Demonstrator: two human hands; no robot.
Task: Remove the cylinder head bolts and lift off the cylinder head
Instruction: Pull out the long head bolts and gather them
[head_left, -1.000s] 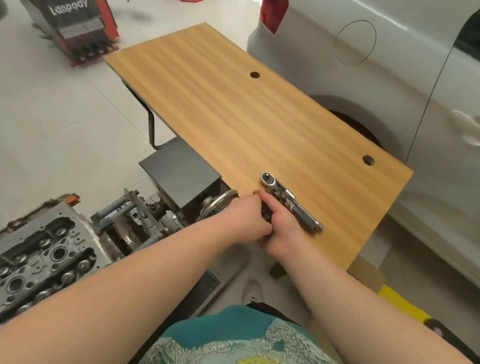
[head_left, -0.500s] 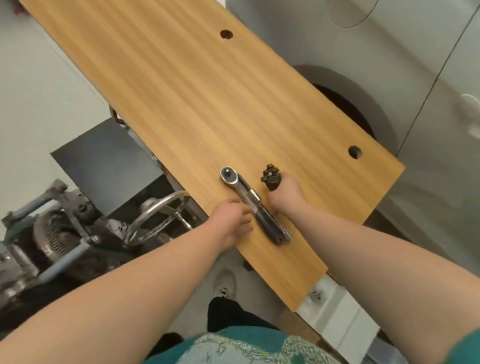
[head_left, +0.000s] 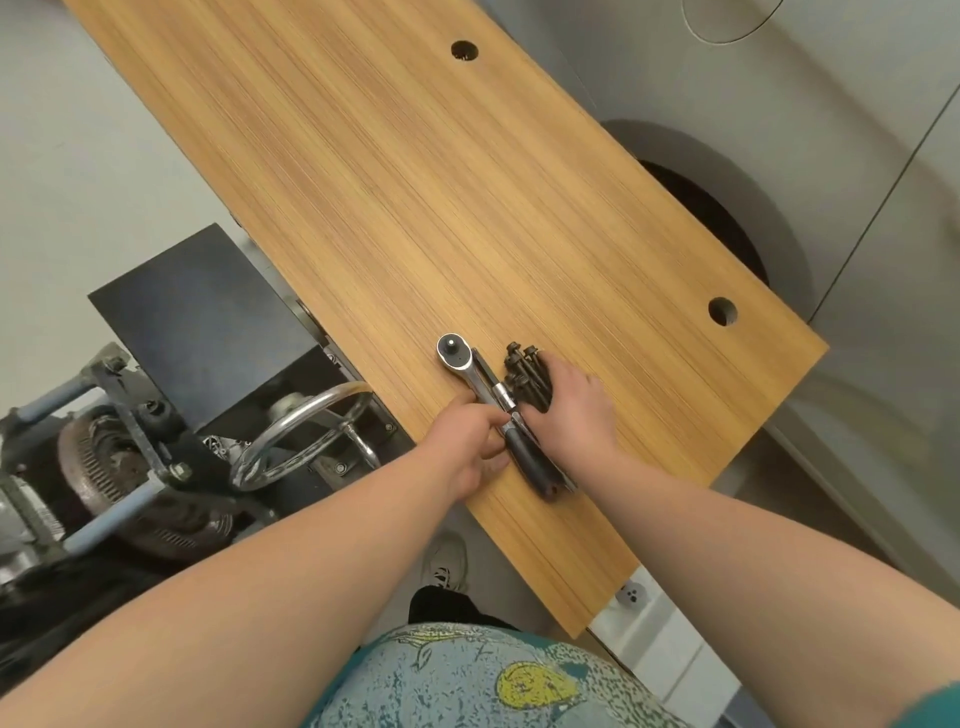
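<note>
A chrome ratchet wrench (head_left: 467, 369) with a black handle lies on the wooden table (head_left: 415, 208) near its front edge. Just right of it is a bundle of several dark cylinder head bolts (head_left: 524, 371), heads pointing away from me. My right hand (head_left: 571, 410) rests over the bolts' shanks, fingers wrapped on them. My left hand (head_left: 472, 441) touches the left side of the ratchet's handle with curled fingers. The cylinder head is out of view.
A grey car body (head_left: 831, 156) with its wheel arch stands right behind the table. Left of the table are a black box (head_left: 208, 322), a chrome handwheel (head_left: 301, 436) and an engine stand with a flywheel (head_left: 114, 467). My shoe (head_left: 447, 564) shows below the table edge.
The view has tilted down and closer. My right hand has laid the bolts flat on the table beside the ratchet. My left hand has closed in on the ratchet handle.
</note>
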